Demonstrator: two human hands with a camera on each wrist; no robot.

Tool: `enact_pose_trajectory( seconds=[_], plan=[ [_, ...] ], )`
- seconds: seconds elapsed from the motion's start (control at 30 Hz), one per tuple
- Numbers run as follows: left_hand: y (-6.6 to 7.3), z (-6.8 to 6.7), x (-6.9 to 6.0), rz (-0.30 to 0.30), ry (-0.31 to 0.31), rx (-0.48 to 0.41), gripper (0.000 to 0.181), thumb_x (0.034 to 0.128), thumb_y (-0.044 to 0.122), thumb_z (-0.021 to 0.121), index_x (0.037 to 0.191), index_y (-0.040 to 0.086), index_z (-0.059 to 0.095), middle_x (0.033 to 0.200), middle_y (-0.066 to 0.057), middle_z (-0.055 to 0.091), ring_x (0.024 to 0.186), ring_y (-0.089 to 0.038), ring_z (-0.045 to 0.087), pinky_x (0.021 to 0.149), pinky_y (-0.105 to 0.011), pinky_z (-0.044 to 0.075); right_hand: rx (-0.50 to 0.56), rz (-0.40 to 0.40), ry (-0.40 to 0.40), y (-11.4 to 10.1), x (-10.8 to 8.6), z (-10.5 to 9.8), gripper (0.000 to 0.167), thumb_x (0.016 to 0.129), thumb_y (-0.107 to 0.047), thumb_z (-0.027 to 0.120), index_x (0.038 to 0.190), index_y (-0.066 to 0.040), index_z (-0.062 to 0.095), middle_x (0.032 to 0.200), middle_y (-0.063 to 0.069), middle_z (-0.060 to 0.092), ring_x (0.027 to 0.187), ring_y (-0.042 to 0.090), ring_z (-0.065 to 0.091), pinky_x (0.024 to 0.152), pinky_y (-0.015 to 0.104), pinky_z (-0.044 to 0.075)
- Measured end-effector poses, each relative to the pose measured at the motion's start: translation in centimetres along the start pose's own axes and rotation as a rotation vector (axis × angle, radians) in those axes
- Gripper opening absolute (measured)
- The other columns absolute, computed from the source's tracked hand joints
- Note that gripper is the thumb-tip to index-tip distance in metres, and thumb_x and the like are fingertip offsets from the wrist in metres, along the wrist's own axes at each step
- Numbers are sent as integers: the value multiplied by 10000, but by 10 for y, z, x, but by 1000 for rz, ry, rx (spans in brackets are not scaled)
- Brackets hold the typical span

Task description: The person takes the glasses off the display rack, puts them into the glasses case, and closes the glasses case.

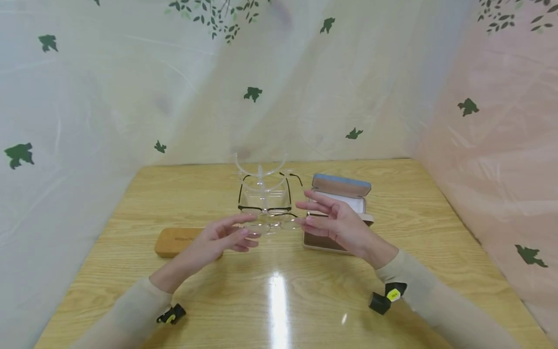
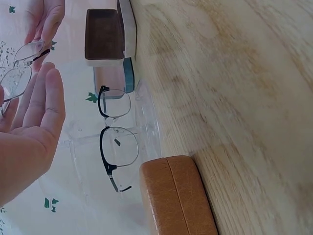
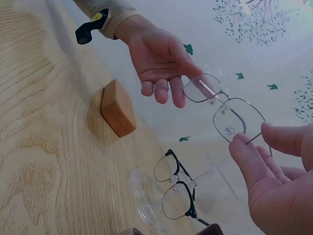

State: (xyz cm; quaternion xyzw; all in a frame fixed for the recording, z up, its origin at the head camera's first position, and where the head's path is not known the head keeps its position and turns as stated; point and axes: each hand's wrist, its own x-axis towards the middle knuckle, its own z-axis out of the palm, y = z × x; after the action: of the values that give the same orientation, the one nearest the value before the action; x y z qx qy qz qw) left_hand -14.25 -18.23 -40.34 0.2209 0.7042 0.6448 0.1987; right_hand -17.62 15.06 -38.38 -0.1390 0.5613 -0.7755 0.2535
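A pair of thin metal-rimmed eyeglasses (image 3: pixel 224 98) is held in the air between both hands, lenses side by side. My left hand (image 1: pixel 222 235) pinches one end of the frame, its other fingers loosely extended. At the opposite end, my right hand (image 1: pixel 340 225) pinches the rim between thumb and index finger, as the right wrist view (image 3: pixel 288 171) shows. Behind them stands a transparent display rack (image 1: pixel 260 177), bearing another pair of eyeglasses with black upper rims (image 1: pixel 264 209). Part of the rack is hidden by the held pair in the head view.
A closed tan glasses case (image 1: pixel 176 242) lies on the wooden table (image 1: pixel 209 305) at the left. To the right are an open case with a blue lid (image 1: pixel 342 183) and, nearer, a dark brown-lined open case (image 2: pixel 105 34). Patterned curtains (image 1: pixel 305 87) surround the table.
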Motion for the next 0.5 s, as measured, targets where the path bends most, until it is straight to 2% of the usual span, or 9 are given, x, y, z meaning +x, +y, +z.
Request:
enact_pose_trajectory(
  seconds=[0.3,0.37,0.5],
  plan=[
    [1,0,0,20,-28,5,430,1087,205,503,1501,90,469,1288,-137,676,1077,-384,679,908,-478,573,-44,19,-43,1,-1,-2,706,1000,-20,628,1605,-108,276,1542,145,454,1255,357,593,994,621,454],
    [2,0,0,19,-30,8,418,1088,206,501,1492,102,484,1280,-137,679,1069,-385,679,903,-476,575,-67,27,-47,0,-1,-3,707,1004,-32,626,1609,-115,270,1549,140,445,1232,343,613,963,622,478],
    [2,0,1,35,-43,11,395,1092,191,487,1475,99,501,1273,-195,666,1054,-387,678,893,-472,578,-103,42,-50,0,-2,-5,686,1020,-69,615,1610,-115,268,1561,129,433,1122,310,682,862,546,570]
  ],
)
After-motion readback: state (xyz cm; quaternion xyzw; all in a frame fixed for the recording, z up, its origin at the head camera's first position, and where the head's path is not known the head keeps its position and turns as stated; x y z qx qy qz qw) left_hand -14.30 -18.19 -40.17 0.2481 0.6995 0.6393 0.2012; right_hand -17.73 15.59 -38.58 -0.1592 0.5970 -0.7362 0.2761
